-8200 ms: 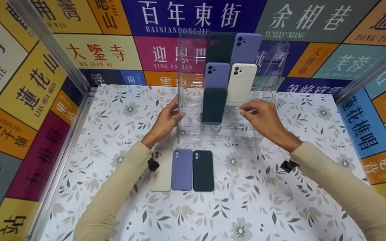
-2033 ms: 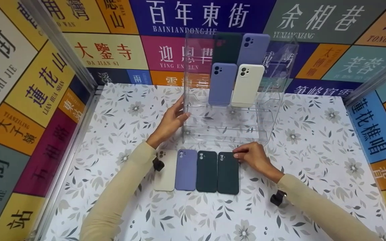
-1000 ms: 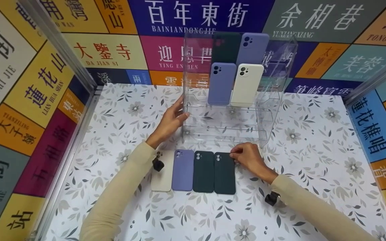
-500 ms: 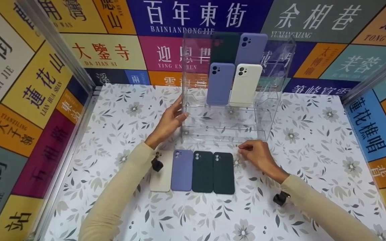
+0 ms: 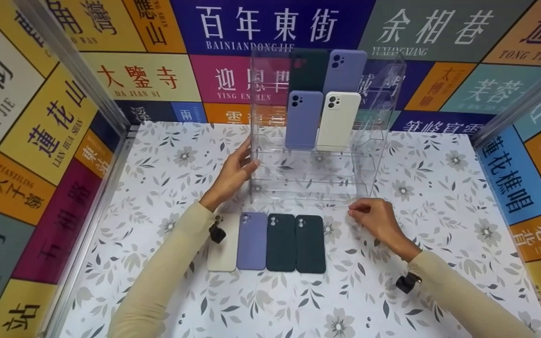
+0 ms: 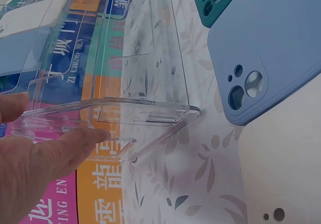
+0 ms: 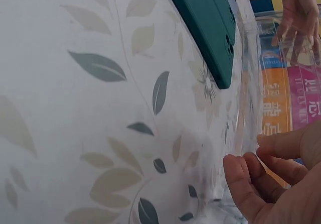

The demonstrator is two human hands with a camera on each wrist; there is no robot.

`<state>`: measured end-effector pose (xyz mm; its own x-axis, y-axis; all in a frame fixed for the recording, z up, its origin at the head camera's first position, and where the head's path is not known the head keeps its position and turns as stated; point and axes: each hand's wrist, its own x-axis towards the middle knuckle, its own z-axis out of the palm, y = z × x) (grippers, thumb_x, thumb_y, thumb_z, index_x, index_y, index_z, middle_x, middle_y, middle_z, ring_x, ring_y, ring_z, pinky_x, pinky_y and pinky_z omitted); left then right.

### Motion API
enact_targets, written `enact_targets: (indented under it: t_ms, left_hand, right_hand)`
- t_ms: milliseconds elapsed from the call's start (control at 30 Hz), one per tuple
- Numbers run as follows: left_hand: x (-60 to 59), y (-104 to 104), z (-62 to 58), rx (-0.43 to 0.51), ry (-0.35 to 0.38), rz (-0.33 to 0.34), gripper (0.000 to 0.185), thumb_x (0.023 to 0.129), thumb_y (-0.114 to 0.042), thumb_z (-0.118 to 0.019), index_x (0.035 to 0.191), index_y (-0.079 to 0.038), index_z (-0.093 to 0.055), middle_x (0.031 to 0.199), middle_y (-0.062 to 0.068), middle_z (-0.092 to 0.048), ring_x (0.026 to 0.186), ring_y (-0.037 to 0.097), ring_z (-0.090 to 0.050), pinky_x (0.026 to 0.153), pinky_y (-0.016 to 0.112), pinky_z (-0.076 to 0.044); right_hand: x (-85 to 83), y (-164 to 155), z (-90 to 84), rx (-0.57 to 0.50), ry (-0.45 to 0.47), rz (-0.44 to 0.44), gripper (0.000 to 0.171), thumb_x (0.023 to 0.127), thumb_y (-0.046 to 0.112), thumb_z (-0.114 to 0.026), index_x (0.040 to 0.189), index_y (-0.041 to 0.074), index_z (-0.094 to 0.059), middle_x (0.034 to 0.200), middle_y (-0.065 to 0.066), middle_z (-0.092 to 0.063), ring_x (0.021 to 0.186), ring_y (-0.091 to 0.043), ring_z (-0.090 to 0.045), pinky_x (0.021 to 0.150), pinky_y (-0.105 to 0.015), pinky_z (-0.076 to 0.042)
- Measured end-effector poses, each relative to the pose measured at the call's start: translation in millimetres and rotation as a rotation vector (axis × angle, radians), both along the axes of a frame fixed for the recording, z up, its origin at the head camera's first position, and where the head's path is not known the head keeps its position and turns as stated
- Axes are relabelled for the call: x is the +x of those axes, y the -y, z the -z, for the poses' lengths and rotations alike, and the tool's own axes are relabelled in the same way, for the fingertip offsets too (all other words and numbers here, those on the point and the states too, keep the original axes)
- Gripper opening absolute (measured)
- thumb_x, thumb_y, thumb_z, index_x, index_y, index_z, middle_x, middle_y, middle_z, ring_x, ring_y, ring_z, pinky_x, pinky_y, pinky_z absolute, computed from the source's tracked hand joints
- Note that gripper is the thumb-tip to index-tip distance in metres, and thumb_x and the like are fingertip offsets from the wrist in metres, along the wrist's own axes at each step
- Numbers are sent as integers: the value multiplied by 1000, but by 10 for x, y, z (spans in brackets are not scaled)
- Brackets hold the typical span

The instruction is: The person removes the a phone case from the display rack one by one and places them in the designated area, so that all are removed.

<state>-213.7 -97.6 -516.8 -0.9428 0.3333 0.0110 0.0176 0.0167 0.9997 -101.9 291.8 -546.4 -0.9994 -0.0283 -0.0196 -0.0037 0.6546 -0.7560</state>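
My left hand [image 5: 233,176] holds the left side edge of a clear acrylic display stand [image 5: 388,119]. In the left wrist view, its thumb [image 6: 75,143] lies along the edge. My right hand [image 5: 376,216] hovers by the stand's front right corner, fingers loosely bent around nothing. Before the stand lies a row of phone cases: a cream one [image 5: 222,258] partly behind the left wrist camera, a purple one [image 5: 251,241], and two dark green ones [image 5: 281,244] side by side. On the stand, a purple case [image 5: 304,122] and a white case [image 5: 338,123] lean in front of another purple case [image 5: 348,70] and a dark green case [image 5: 307,70].
Clear steps form the stand's lower front, with a low lip [image 5: 308,192] near the case row. A floral-patterned cloth [image 5: 345,291] covers the table. Colourful sign-printed panels [image 5: 143,75] wall in the back and both sides.
A dark green case has left the stand's lower step and lies at the right end of the row. My right hand has let it go and drawn away rightward; the left stays put.
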Motion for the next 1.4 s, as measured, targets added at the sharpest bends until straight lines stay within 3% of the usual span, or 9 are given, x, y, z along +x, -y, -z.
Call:
enact_targets:
  t_ms: [367, 600, 933, 1233, 1400]
  left_hand:
    - [12, 2, -7, -16, -2, 4, 77, 112, -1, -57, 178, -17, -20, 173, 24, -39, 151, 42, -52, 117, 66, -45]
    - [15, 4, 4, 5, 5, -8, 77, 112, -1, -57, 178, -19, -21, 172, 24, -40, 149, 41, -53, 116, 66, -46]
    - [21, -39, -6, 45, 29, -51, 75, 110, 1, -61, 174, -19, -27, 158, 23, -55, 141, 37, -60, 111, 71, -47]
    - [16, -26, 2, 25, 19, -54, 68, 111, -2, -61, 169, -18, -31, 154, 21, -59, 137, 34, -63, 97, 49, -58]
    - [23, -35, 2, 24, 17, -59, 68, 111, -1, -60, 170, -17, -31, 156, 22, -57, 139, 35, -62, 103, 57, -56]
  right_hand:
    - [-13, -314, -177, 66, -25, 90, 6, 97, 8, -83, 96, 2, -85, 89, -11, -81, 74, -11, -69, 64, -18, -51]
    - [-76, -540, -432, 78, -45, 142, 15, 100, 14, -82, 103, 0, -85, 96, -15, -82, 75, -2, -67, 65, -16, -51]
    - [-135, -762, -810, 78, -116, 197, 23, 104, 23, -80, 112, 2, -84, 103, -19, -81, 76, 2, -68, 66, -15, -52]
    - [-250, -821, -1037, 89, -122, 211, 30, 106, 29, -77, 119, 3, -83, 110, -18, -79, 83, 0, -66, 69, -14, -50]
    - [-320, -794, -1184, 94, -139, 217, 30, 106, 29, -77, 120, 3, -83, 111, -17, -79, 85, 2, -65, 71, -12, -51]
